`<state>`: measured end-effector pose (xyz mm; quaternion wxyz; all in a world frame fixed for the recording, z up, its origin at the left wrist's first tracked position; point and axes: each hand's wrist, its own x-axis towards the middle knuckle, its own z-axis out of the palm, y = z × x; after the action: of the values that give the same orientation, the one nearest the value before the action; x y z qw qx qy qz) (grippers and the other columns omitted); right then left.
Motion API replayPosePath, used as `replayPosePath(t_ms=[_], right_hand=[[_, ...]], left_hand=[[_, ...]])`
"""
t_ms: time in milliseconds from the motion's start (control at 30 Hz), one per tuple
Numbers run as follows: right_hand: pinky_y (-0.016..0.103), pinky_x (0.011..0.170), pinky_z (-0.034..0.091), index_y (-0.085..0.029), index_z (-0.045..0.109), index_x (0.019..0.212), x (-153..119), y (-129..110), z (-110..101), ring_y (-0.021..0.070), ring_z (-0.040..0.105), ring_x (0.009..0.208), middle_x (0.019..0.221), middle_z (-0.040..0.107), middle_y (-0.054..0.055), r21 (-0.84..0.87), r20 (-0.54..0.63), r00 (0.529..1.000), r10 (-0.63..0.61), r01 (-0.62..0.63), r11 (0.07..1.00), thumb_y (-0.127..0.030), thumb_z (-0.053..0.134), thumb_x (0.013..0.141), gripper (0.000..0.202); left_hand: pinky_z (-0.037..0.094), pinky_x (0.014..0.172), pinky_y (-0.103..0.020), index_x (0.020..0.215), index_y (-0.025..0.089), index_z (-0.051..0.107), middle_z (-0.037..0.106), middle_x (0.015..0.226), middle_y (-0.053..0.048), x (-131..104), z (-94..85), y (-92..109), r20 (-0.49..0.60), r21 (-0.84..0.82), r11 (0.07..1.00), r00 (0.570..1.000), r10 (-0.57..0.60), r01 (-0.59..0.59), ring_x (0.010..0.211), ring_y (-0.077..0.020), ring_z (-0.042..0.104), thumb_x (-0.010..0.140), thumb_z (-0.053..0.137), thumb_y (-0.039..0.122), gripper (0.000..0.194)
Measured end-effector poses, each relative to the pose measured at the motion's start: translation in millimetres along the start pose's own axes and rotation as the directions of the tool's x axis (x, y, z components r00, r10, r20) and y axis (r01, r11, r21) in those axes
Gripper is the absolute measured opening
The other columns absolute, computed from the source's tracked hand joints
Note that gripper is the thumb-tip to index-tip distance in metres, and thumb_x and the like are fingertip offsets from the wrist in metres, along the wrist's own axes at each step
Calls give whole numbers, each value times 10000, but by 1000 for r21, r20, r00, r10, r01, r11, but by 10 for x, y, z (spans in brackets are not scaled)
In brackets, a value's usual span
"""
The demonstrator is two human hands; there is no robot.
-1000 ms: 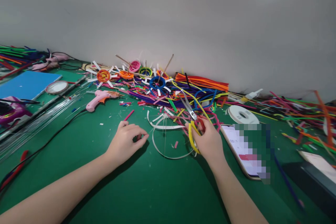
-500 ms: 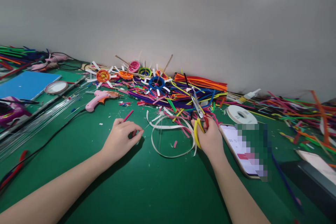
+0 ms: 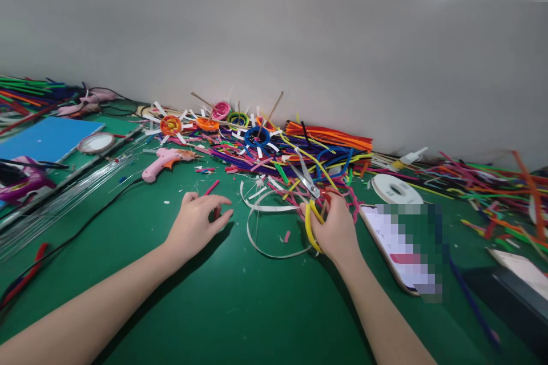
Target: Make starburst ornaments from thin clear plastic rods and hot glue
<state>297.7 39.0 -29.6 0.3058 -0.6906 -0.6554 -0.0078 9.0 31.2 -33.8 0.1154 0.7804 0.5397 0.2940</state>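
My right hand (image 3: 336, 228) holds a pair of scissors (image 3: 311, 189) by its yellow and red handles. The blades are spread apart and point up and to the left. My left hand (image 3: 199, 219) is over the green table, its thumb and forefinger slightly apart with nothing visible between them. A short pink strip (image 3: 212, 187) lies just beyond that hand. Between the hands, a white ribbon (image 3: 268, 207) curls in loops on the table, its right end partly hidden near the scissors. A small pink scrap (image 3: 287, 236) lies beside the loops.
A pink glue gun (image 3: 165, 162) with a black cord lies at left. Behind are coiled flower shapes (image 3: 257, 137) among several colourful pipe cleaners (image 3: 329, 134). To the right are a white ribbon spool (image 3: 411, 193), a phone (image 3: 377, 228) and a small glue bottle (image 3: 409, 158).
The scissors have moved left and their blades have spread apart. My left thumb and forefinger have parted slightly. The view has shifted a little.
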Motion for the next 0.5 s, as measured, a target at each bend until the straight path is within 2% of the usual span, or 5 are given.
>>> replayPosePath(t_ms=[100, 233, 400, 500], right_hand=[[468, 827, 452, -102, 507, 1104, -5, -17, 21, 350, 570, 981, 1022, 601, 191, -71, 16, 1000, -15, 16, 997, -581, 520, 765, 587], [447, 815, 456, -87, 512, 1110, -17, -54, 22, 346, 580, 976, 1009, 610, 191, -112, 35, 999, 21, -17, 994, -584, 500, 769, 603], [390, 746, 466, -142, 507, 1120, -11, -76, -14, 308, 602, 948, 1045, 619, 151, -104, 65, 978, 199, -192, 976, -561, 567, 730, 575], [361, 727, 464, -178, 519, 1100, 10, -89, -58, 277, 609, 928, 1039, 627, 116, -2, 71, 954, 291, -292, 956, -564, 621, 677, 582]], left_hand=[[319, 778, -350, 930, 230, 634, 613, 646, 49, -6, -13, 22, -37, 7, 1000, 999, 30, -29, 561, -106, 513, 870, 519, 352, 178], [316, 786, -348, 869, 209, 637, 630, 642, 43, -16, -35, 47, -70, 27, 996, 994, 86, -84, 541, -98, 492, 896, 469, 320, 203], [313, 778, -344, 779, 195, 623, 668, 685, 40, -38, -47, 58, -125, 29, 988, 980, 156, -154, 527, -84, 486, 895, 471, 269, 205], [331, 756, -332, 768, 191, 615, 665, 667, 35, -58, -56, 76, -163, 17, 976, 963, 217, -217, 535, -86, 502, 894, 471, 253, 201]])
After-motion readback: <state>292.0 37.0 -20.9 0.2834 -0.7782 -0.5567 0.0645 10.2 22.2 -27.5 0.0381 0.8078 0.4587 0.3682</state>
